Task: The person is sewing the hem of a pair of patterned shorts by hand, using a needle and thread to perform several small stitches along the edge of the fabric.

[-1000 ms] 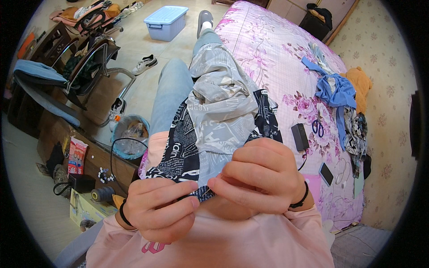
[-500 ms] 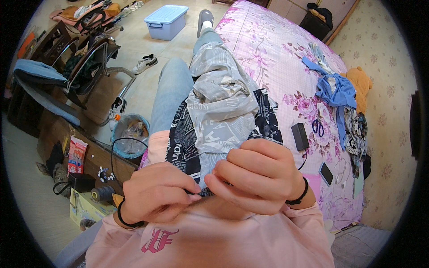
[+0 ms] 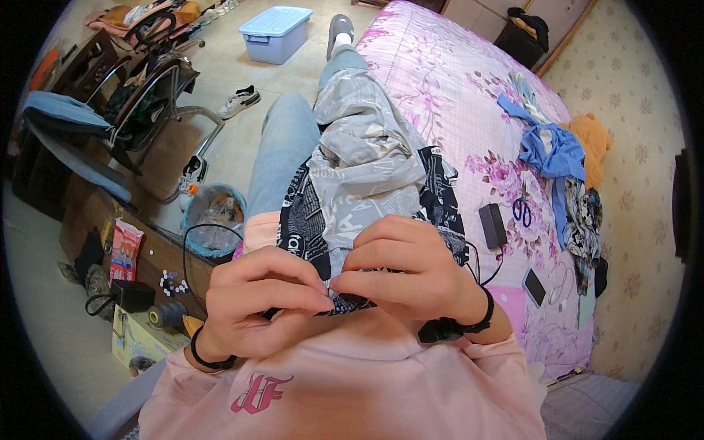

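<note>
A grey and black patterned garment [image 3: 363,161] lies over my lap and legs, which stretch out along a bed. My left hand [image 3: 260,297] and my right hand [image 3: 407,271] are close to my chest, fingertips meeting, both pinching the garment's near edge [image 3: 334,297]. Whatever small thing lies between the fingertips is hidden. Dark bands circle both wrists. I wear a pink top and light blue jeans.
The bed has a pink flowered sheet [image 3: 447,95] with a black charger [image 3: 493,224], blue scissors [image 3: 522,211], a phone [image 3: 534,286] and a heap of blue clothes [image 3: 550,150]. On the floor to the left are a blue bin [image 3: 211,220], shoes, a chair [image 3: 125,110] and a blue storage box [image 3: 275,33].
Both hands have closed in toward each other and slightly nearer my chest, gathering the garment's edge until the fingertips meet.
</note>
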A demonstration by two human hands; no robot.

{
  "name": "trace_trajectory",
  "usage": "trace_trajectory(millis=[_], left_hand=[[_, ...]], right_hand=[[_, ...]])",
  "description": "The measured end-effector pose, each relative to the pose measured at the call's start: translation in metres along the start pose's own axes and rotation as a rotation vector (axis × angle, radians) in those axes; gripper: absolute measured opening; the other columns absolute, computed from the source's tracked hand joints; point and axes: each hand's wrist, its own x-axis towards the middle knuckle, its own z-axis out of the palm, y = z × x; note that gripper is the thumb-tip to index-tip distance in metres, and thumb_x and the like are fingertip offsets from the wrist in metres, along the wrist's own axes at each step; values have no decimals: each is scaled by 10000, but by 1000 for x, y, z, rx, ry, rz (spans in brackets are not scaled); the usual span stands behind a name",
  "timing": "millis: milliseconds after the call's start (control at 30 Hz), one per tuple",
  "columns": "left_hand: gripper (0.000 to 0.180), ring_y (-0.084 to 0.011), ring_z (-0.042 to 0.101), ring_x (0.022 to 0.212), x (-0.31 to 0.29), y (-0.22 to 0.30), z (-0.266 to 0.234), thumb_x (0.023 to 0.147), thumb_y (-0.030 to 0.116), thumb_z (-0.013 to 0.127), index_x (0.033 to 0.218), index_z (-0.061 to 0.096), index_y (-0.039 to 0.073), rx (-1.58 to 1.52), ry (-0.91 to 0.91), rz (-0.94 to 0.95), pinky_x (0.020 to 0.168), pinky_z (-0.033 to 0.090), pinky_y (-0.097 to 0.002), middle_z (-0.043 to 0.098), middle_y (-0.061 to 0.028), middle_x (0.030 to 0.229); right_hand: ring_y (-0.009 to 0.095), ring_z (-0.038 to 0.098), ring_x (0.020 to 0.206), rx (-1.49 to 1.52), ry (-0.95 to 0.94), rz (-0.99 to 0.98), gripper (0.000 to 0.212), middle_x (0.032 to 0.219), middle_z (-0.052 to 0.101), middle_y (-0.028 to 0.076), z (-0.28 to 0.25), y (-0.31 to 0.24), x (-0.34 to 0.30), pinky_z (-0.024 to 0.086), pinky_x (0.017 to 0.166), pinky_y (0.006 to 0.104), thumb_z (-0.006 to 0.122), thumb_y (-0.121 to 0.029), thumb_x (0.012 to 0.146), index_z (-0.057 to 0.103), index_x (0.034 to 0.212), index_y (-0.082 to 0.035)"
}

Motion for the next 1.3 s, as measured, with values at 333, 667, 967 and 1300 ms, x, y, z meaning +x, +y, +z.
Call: trace_trajectory(millis=[333,667,967,1300], left_hand=[[254,-212,689,828,6,3,4,663,-44,813,906,760,7,40,-4,35,702,558,-273,683,-143,977],[243,-201,694,820,3,0,5,658,-54,815,879,751,24,53,22,34,699,560,-271,692,-130,972],[239,-186,693,790,2,-7,8,658,-40,817,879,757,29,30,43,7,672,555,-262,697,-121,951],[243,-170,685,775,4,-5,8,680,-44,809,908,753,17,141,69,11,661,556,-258,696,-108,941]], right_hand=[[270,637,744,227,21,112,205,868,660,97,5,2,-4,525,627,341,745,41,685,720,883,-4],[263,637,742,285,15,149,200,855,655,102,7,3,-3,521,631,341,748,47,690,716,884,8],[265,647,753,336,34,165,199,853,660,107,9,1,-3,524,644,340,749,77,710,701,892,15],[258,676,780,668,66,673,183,882,683,112,4,-20,2,536,669,327,731,32,797,668,964,-7]])
